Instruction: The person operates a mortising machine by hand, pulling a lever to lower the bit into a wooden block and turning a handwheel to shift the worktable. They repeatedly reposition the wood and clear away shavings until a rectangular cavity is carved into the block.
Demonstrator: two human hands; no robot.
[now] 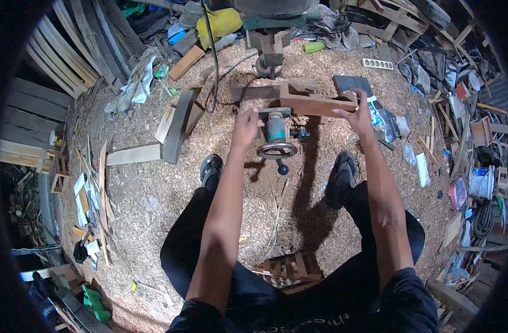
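Forearms reach out over a small slatted wood piece (290, 267) on the sawdust floor (154, 188). Left hand (245, 129) closed on machine's table edge, just above handwheel (277, 150). Right hand (356, 115), at 2 o'clock, grips wooden workpiece (312, 102) under the bit (272, 71). Risk: one-handed hold, so wood could twist w/ the bit; loose shavings underfoot.

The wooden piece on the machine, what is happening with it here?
A person sits on a sawdust floor before a drilling machine. The right hand holds a wooden piece on the machine's table, under the bit. The left hand is at the table's near edge, above the round handwheel. Planks and scraps lie all around.
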